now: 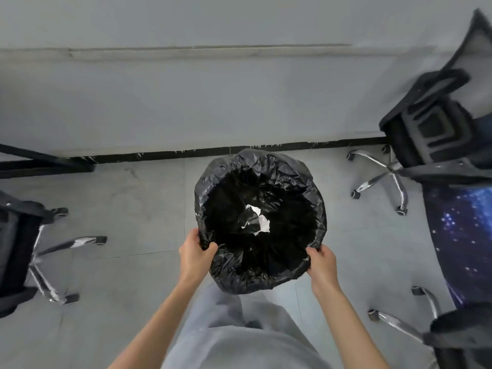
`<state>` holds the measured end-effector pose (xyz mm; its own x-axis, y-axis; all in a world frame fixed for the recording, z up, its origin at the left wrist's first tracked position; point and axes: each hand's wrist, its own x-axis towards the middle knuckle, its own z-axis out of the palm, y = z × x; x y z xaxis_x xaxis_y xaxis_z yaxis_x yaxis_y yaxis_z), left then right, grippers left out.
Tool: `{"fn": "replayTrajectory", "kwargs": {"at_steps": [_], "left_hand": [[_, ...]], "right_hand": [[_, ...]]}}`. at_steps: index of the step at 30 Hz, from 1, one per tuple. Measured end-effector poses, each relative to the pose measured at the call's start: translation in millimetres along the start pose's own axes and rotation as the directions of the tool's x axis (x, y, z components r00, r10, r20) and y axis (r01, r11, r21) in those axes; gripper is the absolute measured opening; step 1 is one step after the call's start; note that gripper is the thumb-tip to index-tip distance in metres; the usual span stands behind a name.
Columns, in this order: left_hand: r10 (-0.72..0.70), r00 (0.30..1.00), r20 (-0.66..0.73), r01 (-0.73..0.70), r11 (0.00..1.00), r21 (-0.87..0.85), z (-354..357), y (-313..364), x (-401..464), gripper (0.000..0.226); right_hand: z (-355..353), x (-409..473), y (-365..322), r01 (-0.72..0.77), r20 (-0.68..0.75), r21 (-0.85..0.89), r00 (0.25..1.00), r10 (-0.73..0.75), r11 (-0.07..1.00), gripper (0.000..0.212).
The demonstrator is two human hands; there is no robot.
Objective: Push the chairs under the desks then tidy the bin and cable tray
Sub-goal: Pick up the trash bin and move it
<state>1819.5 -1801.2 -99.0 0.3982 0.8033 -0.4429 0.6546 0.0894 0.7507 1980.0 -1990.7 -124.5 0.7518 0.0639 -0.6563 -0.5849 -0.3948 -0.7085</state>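
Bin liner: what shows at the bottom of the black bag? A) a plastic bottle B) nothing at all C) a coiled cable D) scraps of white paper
D: scraps of white paper lie at the bottom of the black bin liner, whose near rim the left hand and right hand grip.

Upright black-lined bin (213,179), seemingly near-empty

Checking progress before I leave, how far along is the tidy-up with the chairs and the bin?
Bin stage is in hand: the left hand and right hand both grip the bin liner's rim. The chair at right seems tucked at the desk. No cable tray is in view, so that looks left.
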Motion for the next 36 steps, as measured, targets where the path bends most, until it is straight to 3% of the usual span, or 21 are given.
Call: {"fn": "replayTrajectory", "kwargs": {"at_steps": [8,14,21,26,32,36], "left_hand": [[0.125,0.981,0.146,-0.138,0.986,0.088,79.6,122.3,125.1,0.022],[0.175,0.921,0.349,-0.261,0.941,0.217,145.4,206.7,233.5,0.029],[0.156,0.837,0.524,-0.372,0.865,0.337,245.2,281.2,312.1,0.033],[0.112,0.784,0.610,-0.428,0.810,0.401,340.7,289.4,358.5,0.037],[-0.001,0.754,0.657,-0.329,0.865,0.379,467.9,241.3,453.2,0.055],[-0.076,0.769,0.635,-0.243,0.883,0.401,528.6,237.5,478.6,0.038]], "right_hand": [[-6.1,113.2,-87.5,-0.036,-0.117,0.154,0.992,0.055,0.987,0.013],[-0.5,198.4,-144.9,-0.093,-0.232,0.287,0.959,0.163,0.953,0.019],[-18.1,283.2,-172.6,-0.199,-0.338,0.259,0.898,0.282,0.945,0.017],[-43.6,362.4,-162.8,-0.287,-0.375,0.194,0.862,0.341,0.938,0.013],[-71.7,487.8,-133.2,-0.307,-0.303,0.356,0.855,0.420,0.882,0.008],[-76.0,555.8,-115.1,-0.321,-0.330,0.356,0.835,0.440,0.878,0.009]]}}
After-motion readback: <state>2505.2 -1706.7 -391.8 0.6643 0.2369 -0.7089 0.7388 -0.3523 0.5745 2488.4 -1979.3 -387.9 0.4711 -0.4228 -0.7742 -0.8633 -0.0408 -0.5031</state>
